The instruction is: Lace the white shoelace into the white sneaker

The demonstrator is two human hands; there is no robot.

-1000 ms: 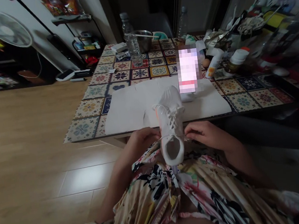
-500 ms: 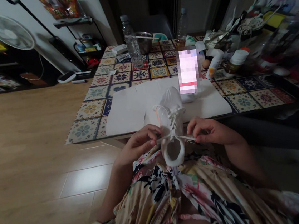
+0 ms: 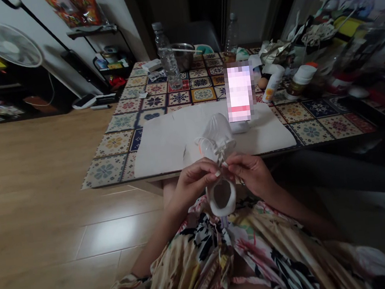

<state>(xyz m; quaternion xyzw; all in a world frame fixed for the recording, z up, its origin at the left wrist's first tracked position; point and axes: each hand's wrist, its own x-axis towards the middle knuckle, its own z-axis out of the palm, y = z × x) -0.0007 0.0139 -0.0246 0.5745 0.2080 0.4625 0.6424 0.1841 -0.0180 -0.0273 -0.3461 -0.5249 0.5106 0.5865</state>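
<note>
A white lace-up sneaker point(image 3: 217, 133) stands on its heel end in my lap, toe pointing away and its collar opening point(image 3: 222, 194) facing me. My left hand point(image 3: 195, 182) and my right hand point(image 3: 250, 175) meet over the shoe's throat. Their fingertips pinch the white shoelace point(image 3: 221, 156) close together, though the fingers hide the exact crossing of the lace. The sole is out of sight.
A white sheet point(image 3: 167, 142) lies on a patterned tile tabletop point(image 3: 187, 97) ahead. A pixelated upright object point(image 3: 240, 91), a clear bottle point(image 3: 167, 57), a steel bowl point(image 3: 182, 56) and cluttered bottles stand beyond. Wooden floor point(image 3: 43, 180) spreads left.
Both hands have moved inward from the shoe's sides and now meet over its laces. The lace ends have come together at the middle.
</note>
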